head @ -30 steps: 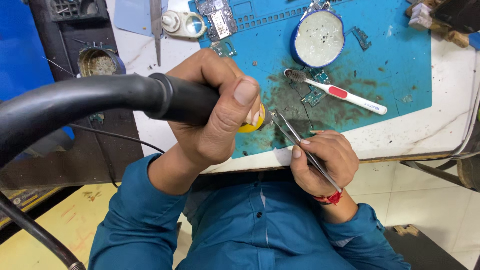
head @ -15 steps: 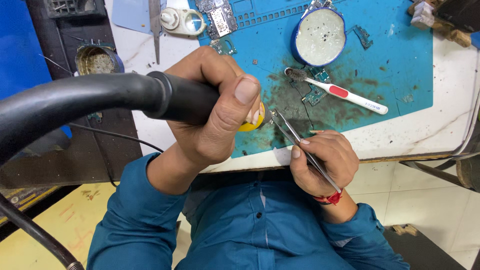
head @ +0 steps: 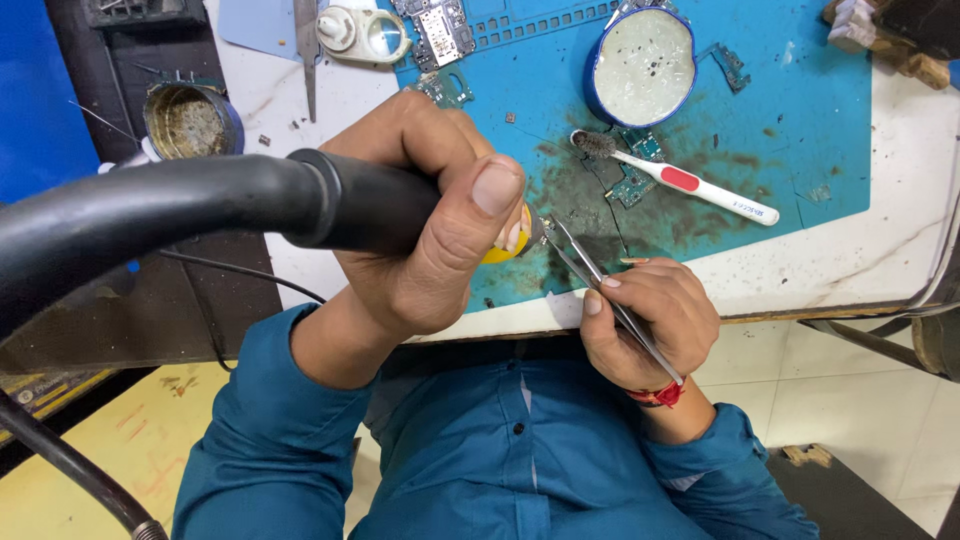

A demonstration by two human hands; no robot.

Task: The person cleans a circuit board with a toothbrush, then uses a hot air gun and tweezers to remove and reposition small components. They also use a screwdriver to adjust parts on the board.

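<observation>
1. Moved since earlier: nothing; both hands unchanged.
2. My left hand (head: pixel 430 220): fist clamped on black hot-air handle (head: pixel 350 200).
3. My right hand (head: pixel 650 320): fingers pinched together on tweezers (head: pixel 600 280), tips at the handle's nozzle, near edge of blue mat (head: pixel 800 120).

A single camera sits on the person's head and looks steeply down over the chest. It is close: the left hand (head: pixel 430 215) fills the frame's middle, the right hand (head: pixel 650 320) lies right of centre. The blue mat (head: pixel 800 120) on the bench takes the upper right, the floor (head: pixel 870 400) the lower right.
</observation>
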